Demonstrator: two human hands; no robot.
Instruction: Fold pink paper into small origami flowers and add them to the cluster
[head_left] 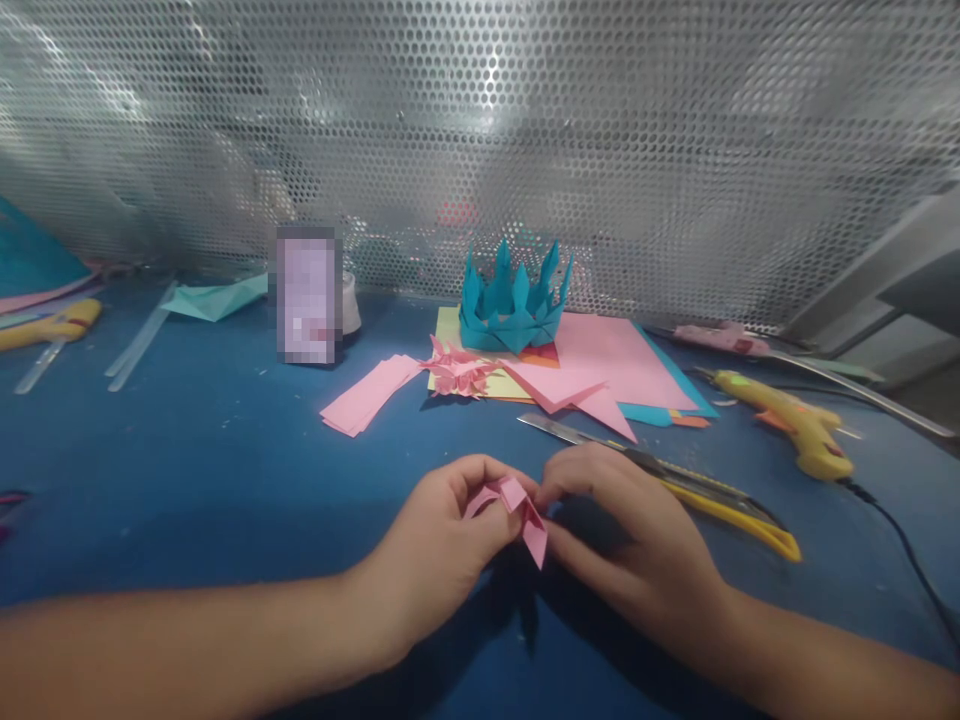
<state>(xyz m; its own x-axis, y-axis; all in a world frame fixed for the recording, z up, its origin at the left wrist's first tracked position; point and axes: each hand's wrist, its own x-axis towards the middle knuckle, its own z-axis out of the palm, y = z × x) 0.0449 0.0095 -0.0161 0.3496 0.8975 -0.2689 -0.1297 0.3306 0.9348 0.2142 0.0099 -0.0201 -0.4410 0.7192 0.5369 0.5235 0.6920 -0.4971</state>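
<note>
Between my hands, above the near part of the blue table, is a small folded pink paper piece [535,540] with a point hanging down. My left hand [442,540] grips it between thumb and fingers. At its right edge, the thumb and bent index finger of my right hand [637,530] close on the paper; their very tips are partly hidden. Just beyond lie a stack of pink paper strips [373,393], a cluster of folded pink pieces [459,368] and a teal folded-paper crown [514,315]. A yellow utility knife [731,510], blade out, rests beside my right hand.
Coloured sheets [622,355] lie under and beside the crown. A yellow glue gun [799,425] with a black cord is at right, another yellow glue gun [64,325] at left. Clear glue sticks [141,335] and a blurred phone [307,295] stand near the perforated metal panel [480,130].
</note>
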